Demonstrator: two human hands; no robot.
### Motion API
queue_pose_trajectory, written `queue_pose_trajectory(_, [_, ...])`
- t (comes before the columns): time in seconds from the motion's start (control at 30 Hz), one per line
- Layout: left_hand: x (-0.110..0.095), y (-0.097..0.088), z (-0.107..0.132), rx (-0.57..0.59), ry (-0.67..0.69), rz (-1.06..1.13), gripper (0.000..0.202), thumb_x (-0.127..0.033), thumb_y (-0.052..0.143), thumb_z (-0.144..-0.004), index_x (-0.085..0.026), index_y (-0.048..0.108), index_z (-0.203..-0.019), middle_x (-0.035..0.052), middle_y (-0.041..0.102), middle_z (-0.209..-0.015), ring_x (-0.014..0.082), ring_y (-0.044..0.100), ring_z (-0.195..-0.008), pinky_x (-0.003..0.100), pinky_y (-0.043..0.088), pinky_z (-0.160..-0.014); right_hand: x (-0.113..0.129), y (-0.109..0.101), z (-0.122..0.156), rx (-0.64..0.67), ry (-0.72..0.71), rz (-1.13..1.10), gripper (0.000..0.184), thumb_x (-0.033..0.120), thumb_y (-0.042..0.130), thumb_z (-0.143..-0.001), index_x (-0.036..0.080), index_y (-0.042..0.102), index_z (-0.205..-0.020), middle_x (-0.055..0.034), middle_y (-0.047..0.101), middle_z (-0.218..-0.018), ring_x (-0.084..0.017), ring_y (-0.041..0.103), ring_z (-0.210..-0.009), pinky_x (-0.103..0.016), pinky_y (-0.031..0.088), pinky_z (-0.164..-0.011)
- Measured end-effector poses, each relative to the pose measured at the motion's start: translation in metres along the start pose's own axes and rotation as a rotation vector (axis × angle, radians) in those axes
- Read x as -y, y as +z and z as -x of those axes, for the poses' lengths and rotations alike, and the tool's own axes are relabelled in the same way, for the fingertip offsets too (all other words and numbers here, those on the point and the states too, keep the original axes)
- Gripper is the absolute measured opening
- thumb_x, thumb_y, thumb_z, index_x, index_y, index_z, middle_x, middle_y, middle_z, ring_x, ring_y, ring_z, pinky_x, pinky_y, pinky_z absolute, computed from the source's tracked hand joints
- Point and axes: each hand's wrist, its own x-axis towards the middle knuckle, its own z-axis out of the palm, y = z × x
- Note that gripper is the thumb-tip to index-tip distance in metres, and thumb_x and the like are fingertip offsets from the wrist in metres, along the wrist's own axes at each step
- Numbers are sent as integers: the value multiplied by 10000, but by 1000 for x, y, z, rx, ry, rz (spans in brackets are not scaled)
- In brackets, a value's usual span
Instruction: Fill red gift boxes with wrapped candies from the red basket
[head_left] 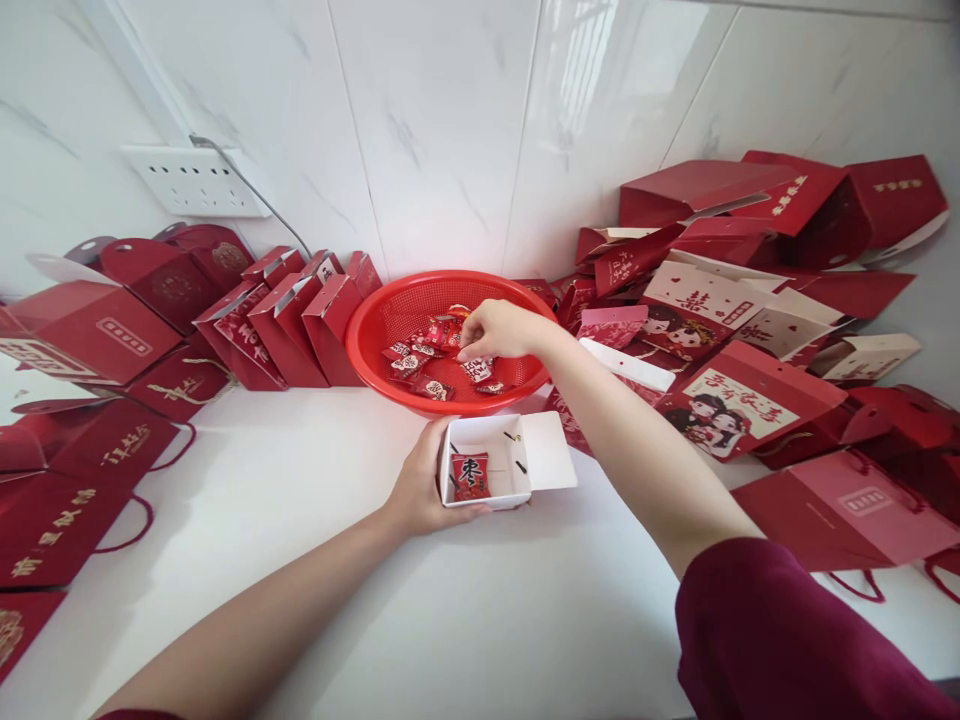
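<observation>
Clock centred on the open white box [504, 468]: red bags [82, 330] at 9, upright red boxes [289, 345] at 10, tippable if bumped. Left hand [420, 485], at the near-left side, wraps round the white box, one red packet [471, 477] inside; a slack grip or tilt could spill it. Red basket [363, 360] at 12, wrapped packets [409, 364] inside. Right hand [501, 330] over it, fingers narrow, can't tell if pinching anything; poor pinch could mean a drop. Flap [553, 452] at 3 could snag the wrist. Box heap [701, 305] at 2 looks loose; an elbow brush could slide it.
</observation>
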Motion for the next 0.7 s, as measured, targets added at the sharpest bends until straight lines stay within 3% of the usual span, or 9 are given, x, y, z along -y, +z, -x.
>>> queue_pose_trajectory(0.1, [6, 2, 4, 16, 109, -43, 1147, -540, 873, -556, -274, 280, -1501, 155, 491, -1380, 396, 554, -1218, 563, 472, -1010, 3, -1, 52, -205, -109, -451, 208, 349, 687, -850, 142, 682, -873, -27, 700, -773, -121, 638, -658, -241, 508, -641])
queue_pose_trajectory(0.2, [11, 6, 9, -5, 356, -81, 1268, -600, 893, -463, -314, 258, -1522, 153, 498, -1378, 425, 540, -1225, 597, 462, -1000, 12, 4, 102, -274, -164, -789, 244, 395, 709, -850, 160, 644, -856, -15, 683, -777, -114, 645, -673, -246, 534, -647])
queue_pose_trajectory(0.27, [11, 9, 11, 3, 393, -48, 1267, -598, 899, -454, -304, 270, -1514, 154, 510, -1348, 420, 561, -1195, 586, 474, -983, 19, 5, 126, -324, -147, -892, 262, 404, 739, -833, 167, 632, -856, -22, 685, -795, -124, 662, -700, -248, 548, -649])
queue_pose_trajectory(0.43, [2, 8, 6, 117, 107, 131, 1121, -563, 857, -580, -284, 258, -1486, 159, 492, -1382, 410, 559, -1220, 572, 483, -981, 24, 4, 148, -303, -109, -904, 243, 397, 733, -845, 183, 620, -856, -26, 688, -811, -142, 666, -716, -265, 555, -646])
queue_pose_trajectory(0.53, [-2, 7, 2, 141, 43, 158, 1095, -499, 877, -572, -268, 292, -1468, 165, 486, -1408, 426, 525, -1267, 603, 439, -1032, 22, 4, 150, -229, -138, -810, 187, 360, 687, -878, 179, 641, -879, -23, 688, -826, -140, 649, -736, -268, 535, -663])
queue_pose_trajectory(0.7, [-3, 4, -1, 231, -19, 221, 1072, -555, 869, -564, -262, 337, -1448, 166, 535, -1363, 424, 559, -1227, 590, 462, -1006, 23, 1, 150, -202, -119, -509, 121, 271, 587, -930, 186, 672, -911, 2, 682, -761, -117, 611, -657, -242, 467, -604])
